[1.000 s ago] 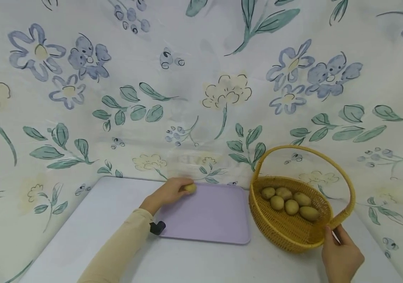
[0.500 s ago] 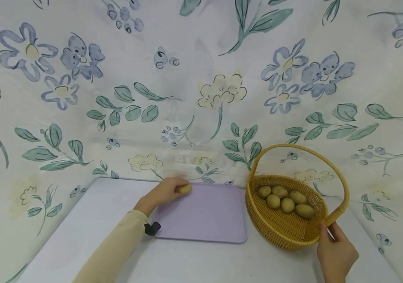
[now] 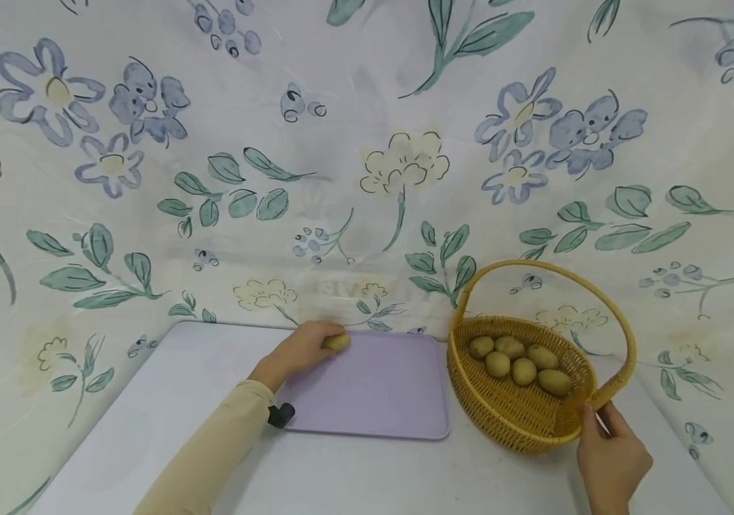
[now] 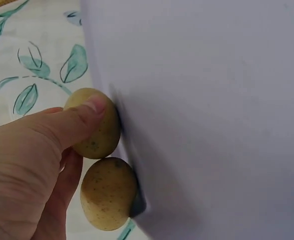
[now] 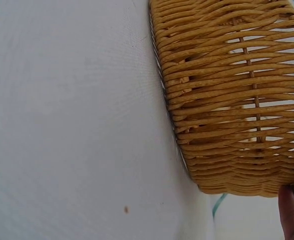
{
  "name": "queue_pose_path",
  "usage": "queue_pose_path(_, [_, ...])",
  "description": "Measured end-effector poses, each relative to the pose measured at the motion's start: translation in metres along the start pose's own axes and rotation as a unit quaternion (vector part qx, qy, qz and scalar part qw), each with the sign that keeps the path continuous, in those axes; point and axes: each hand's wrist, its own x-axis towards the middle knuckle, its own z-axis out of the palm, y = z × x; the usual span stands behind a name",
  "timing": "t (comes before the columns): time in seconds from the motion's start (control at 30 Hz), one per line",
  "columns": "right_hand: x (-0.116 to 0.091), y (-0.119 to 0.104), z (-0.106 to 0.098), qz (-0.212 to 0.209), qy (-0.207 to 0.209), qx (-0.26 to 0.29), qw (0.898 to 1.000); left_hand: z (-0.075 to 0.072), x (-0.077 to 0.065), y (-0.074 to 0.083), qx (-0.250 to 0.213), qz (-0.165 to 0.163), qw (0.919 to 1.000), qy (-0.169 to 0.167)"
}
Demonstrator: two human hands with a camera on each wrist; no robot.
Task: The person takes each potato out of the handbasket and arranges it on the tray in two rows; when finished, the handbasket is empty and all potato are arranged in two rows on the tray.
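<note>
little has changed: the left hand (image 3: 305,345) still pinches a potato (image 4: 99,136) at the far left of the tray (image 3: 373,393), seemingly unreleased; the right hand (image 3: 616,452) pinches the basket (image 3: 502,418).

In our head view everything sits slightly farther left than a second ago. We see the left sleeve (image 3: 209,445) has edged right within half a second; perhaps more potato (image 3: 337,342) shows past the left hand (image 3: 299,350), though it is small there.
</note>
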Motion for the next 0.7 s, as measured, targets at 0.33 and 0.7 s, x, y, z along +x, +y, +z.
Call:
queue_pose_path(0.33, [0.002, 0.000, -0.001, -0.001, -0.001, 0.005, 1.000, -0.008, 0.003, 0.011, -0.011, 0.048, 0.9987, 0.012])
queue_pose_path(0.7, [0.002, 0.004, 0.000, -0.011, -0.003, 0.014, 1.000, -0.019, 0.025, 0.073, -0.174, 0.068, 0.9823, 0.012])
